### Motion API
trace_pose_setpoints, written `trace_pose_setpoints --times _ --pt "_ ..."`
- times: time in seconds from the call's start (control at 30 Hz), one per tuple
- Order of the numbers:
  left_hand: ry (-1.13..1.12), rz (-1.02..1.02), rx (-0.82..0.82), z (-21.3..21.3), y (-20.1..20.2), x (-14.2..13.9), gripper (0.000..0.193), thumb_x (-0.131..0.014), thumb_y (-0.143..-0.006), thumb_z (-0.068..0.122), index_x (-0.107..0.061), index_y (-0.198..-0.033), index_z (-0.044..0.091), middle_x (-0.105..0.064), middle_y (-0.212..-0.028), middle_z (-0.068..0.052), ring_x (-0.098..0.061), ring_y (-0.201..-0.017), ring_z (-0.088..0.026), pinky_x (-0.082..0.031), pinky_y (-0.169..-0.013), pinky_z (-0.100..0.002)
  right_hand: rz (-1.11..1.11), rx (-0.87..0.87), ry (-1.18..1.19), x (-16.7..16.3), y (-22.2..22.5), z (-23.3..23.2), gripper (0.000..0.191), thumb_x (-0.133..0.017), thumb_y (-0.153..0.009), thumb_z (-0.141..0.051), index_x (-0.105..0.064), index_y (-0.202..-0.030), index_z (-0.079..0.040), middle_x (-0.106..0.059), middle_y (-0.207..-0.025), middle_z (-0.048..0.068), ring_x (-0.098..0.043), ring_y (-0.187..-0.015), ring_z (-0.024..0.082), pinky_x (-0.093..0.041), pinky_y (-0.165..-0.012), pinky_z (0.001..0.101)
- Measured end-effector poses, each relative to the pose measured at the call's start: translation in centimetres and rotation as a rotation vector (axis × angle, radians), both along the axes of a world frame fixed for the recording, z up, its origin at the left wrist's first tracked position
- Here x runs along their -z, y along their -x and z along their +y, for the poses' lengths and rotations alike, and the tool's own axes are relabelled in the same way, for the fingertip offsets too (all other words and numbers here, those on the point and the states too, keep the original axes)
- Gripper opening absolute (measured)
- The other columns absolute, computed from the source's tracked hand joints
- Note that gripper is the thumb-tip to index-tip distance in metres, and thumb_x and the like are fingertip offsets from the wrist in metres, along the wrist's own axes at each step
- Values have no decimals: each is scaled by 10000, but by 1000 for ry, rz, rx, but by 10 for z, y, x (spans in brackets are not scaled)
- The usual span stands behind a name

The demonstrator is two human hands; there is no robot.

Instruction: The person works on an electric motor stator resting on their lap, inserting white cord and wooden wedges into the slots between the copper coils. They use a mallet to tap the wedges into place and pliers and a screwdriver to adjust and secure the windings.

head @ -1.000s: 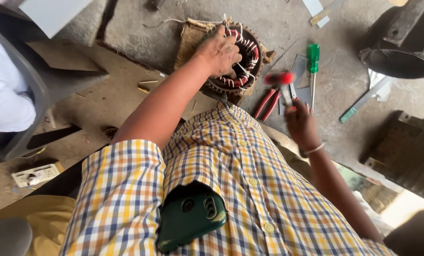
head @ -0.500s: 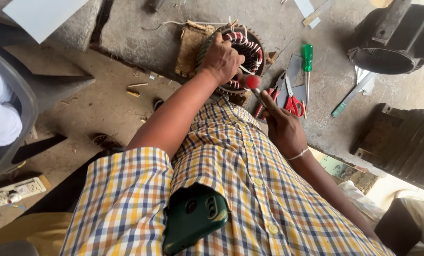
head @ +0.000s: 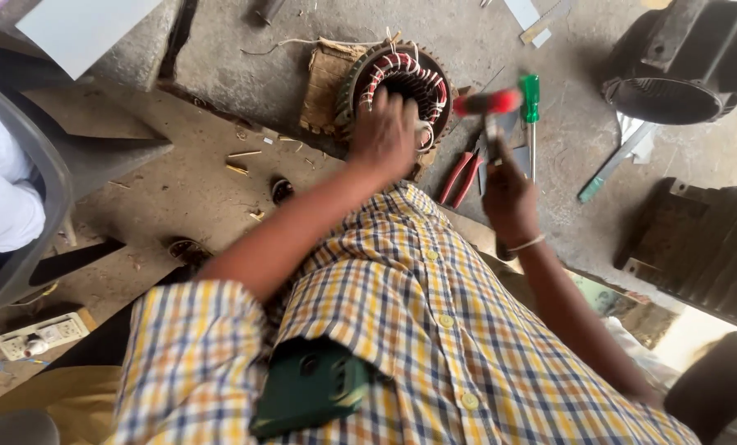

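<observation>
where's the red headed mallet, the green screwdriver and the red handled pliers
red headed mallet (head: 487, 103), head view, on its blurred red head
green screwdriver (head: 531, 87), head view, on its green handle
red handled pliers (head: 457, 177), head view, on one red handle

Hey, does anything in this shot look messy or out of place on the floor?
Yes. Bits of cut wire and small scraps lie scattered on the concrete left of the stator, and pliers and a green screwdriver lie loose beside it.
</observation>
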State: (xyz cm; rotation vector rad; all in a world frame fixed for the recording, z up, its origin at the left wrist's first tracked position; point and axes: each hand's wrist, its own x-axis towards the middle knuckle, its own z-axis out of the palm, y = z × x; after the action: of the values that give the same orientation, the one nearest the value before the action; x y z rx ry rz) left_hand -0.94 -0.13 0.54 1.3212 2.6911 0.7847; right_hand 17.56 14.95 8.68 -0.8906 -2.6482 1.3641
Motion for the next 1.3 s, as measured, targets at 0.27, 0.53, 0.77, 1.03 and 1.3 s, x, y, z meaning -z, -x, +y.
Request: trace_pose_setpoints --times 0.27,0.53,0.77,1.03,1.3 --pt "54 -603 94 -31 -66 8 253 -527 -886 93 -739 -1002 17 -727 -948 -254 -708 -905 -411 -571 -829 -485 -63 -482 -201 -12 62 36 483 -566 -1088 -216 -490 -1565 -222 -692 -756 101 -641 -588 176 -572 -595 339" --pt "-10 -535 124 -36 -71 24 292 -483 -928 106 -732 -1037 -4 -723 -919 -242 -706 -875 -401 -570 -812 -487 -410 -667 -195 -10 93 40 388 -516 -1091 -299 -558 -1476 -276 -731 -861 51 -658 -578 127 -600 -625 339" --pt "69 -606 232 -21 -71 21 361 -490 -868 64 -691 -1163 7 -722 -960 -256 -706 -900 -406 -551 -827 -498 -397 -743 -306 -28 83 29 514 -509 -1072 -277 -435 -1579 -301 -689 -727 105 -585 -502 171 -579 -570 354" --pt "266 -561 243 -22 -76 30 210 -554 -844 93 -734 -852 -16 -706 -971 -273 -703 -944 -405 -562 -883 -478 -97 -655 -358 -35 30 5 590 -596 -1009 -129 -479 -1585 -192 -721 -867 185 -676 -638 320 -569 -638 470" --pt "93 -417 26 -13 -104 56 263 -535 -784 97 -699 -975 20 -702 -949 -251 -685 -881 -413 -547 -787 -516 95 -778 -391 -27 27 14 649 -598 -994 -84 -423 -1598 -245 -745 -988 159 -721 -841 356 -582 -724 483"
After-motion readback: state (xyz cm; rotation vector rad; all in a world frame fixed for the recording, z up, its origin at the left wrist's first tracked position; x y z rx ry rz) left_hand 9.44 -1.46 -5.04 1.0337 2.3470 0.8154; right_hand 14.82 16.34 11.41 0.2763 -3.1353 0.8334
